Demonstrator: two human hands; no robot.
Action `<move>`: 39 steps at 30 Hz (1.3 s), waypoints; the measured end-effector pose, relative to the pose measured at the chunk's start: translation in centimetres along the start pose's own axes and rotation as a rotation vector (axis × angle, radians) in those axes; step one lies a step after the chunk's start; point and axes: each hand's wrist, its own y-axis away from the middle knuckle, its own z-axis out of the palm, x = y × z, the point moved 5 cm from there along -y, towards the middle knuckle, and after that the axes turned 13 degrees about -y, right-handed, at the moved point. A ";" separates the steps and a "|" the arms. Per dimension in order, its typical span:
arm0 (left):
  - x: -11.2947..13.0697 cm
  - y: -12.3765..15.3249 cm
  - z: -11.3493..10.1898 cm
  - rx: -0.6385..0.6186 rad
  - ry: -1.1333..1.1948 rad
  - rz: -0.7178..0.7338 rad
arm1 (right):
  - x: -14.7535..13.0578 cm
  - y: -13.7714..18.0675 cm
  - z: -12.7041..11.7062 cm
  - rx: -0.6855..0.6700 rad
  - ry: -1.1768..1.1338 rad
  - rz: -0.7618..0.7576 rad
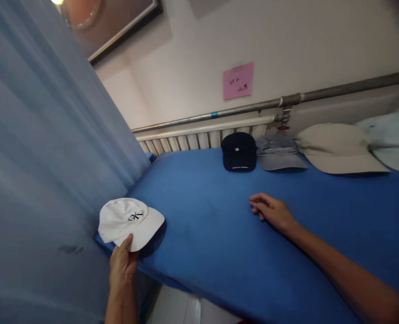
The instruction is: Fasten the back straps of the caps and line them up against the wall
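My left hand (124, 260) grips a white baseball cap (120, 218) by the edge of its brim, thumb on top and the other fingers hidden underneath. The cap bears dark letters on its front, and its brim points right over the left end of the blue-covered bed (199, 243). Loosely curled and holding nothing visible, my right hand (270, 210) is over the blue cover. Beyond it, along the back edge, a black cap (239, 150) and a grey cap (278, 153) sit side by side.
Further right in the row are a beige cap (341, 146) and a pale cap (395, 135). Behind the bed run a radiator (186, 141) and a metal pipe (246, 108). A blue-grey curtain (44, 148) hangs at the left. A pink note (238, 81) is on the wall.
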 end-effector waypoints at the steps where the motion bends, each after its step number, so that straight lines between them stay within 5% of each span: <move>1: 0.6 0.3 1.1 -0.014 0.000 0.035 | 0.0 0.1 0.0 0.002 -0.023 0.005; 4: 2.1 2.2 5.7 -0.137 0.000 0.149 | -0.1 0.4 -0.4 -0.001 -0.102 0.029; 8: 1.7 7.6 14.8 -0.566 -0.014 0.167 | 0.0 0.7 -1.3 0.012 -0.261 0.077; 12: -1.3 13.5 24.4 -1.009 -0.044 0.037 | 0.3 0.3 -2.3 0.056 -0.519 0.131; 16: -5.7 16.3 30.4 -1.222 -0.028 -0.093 | -0.3 -1.1 -4.8 0.136 -0.648 0.079; 22: -10.8 14.8 31.3 -1.259 -0.050 -0.219 | -2.0 -2.6 -8.8 0.130 -0.815 0.015; 34: -11.2 12.8 31.1 -1.246 -0.112 -0.276 | -2.2 -3.2 -7.0 -0.054 -0.884 0.080; 37: -11.1 11.3 31.2 -1.123 -0.104 -0.146 | -2.4 -3.0 -7.2 -0.070 -0.993 0.099; 39: -10.4 10.3 31.1 -1.034 -0.154 0.074 | -2.4 -2.9 -7.0 -0.083 -1.057 0.118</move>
